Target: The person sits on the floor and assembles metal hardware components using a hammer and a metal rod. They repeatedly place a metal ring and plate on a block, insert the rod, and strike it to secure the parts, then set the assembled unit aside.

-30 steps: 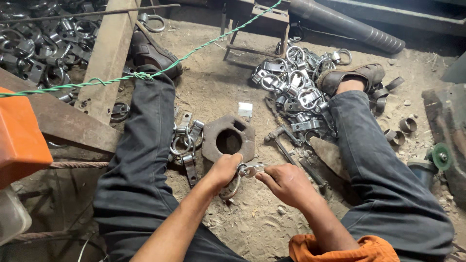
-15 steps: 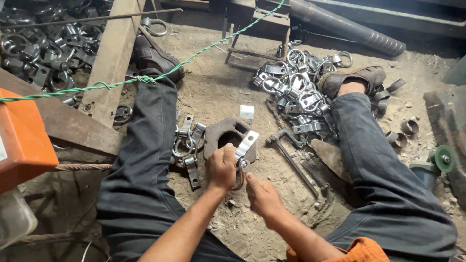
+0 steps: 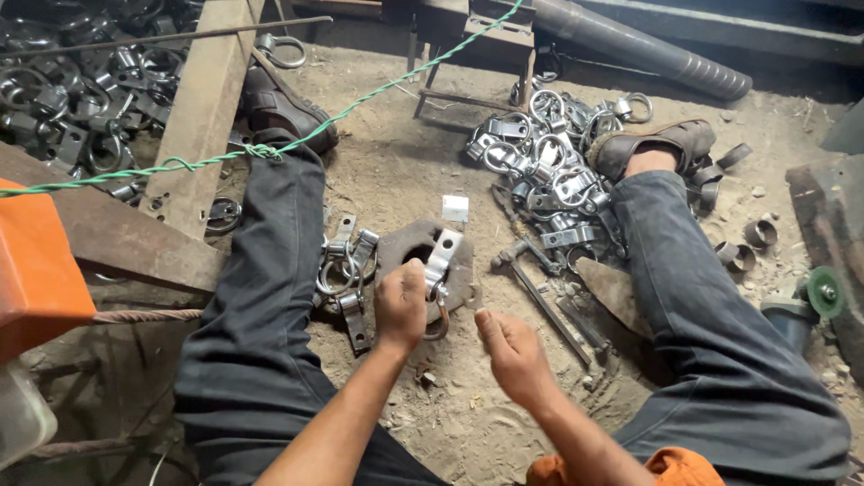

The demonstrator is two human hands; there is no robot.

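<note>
A metal clamp (image 3: 439, 270) is now gripped by the left hand (image 3: 401, 306) alone; the right hand (image 3: 510, 346) has been drawn back, loosely open.

no packages, labels, signs or screens in view

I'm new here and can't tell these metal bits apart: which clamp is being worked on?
Find the seated person's two dark trouser legs; on the dirt between them lies a thick block with a round hole. The clamp stands on it, pinched by the left hand. Unlike the piled ones, it is upright and alone.
</note>
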